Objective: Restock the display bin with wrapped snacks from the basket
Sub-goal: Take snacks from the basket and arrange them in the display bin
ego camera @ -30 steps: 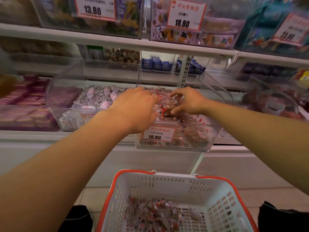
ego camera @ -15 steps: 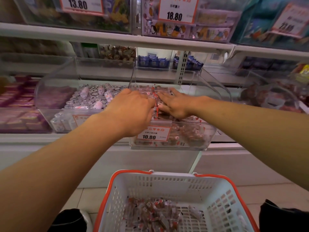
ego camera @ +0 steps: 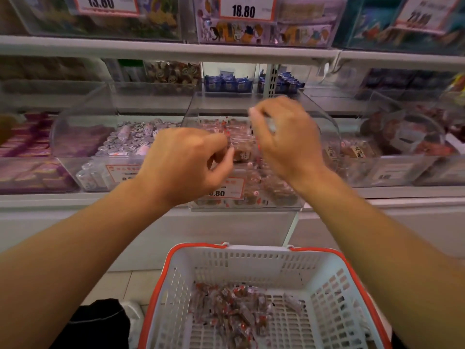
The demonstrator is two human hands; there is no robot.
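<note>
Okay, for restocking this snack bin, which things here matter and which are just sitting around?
Part of the job:
display bin
wrapped snacks
basket
left hand
right hand

Just lying about:
neighbouring bin of silver-wrapped sweets
blue packets
18.80 price tag

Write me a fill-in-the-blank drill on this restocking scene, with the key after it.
1. The basket has a white body and a ____ rim.
2. The price tag directly above the display bin reads ____.
3. Wrapped snacks lie on the ____ of the basket.
4. Both hands are over the ____.

Missing: red; 18.80; bottom; display bin
</note>
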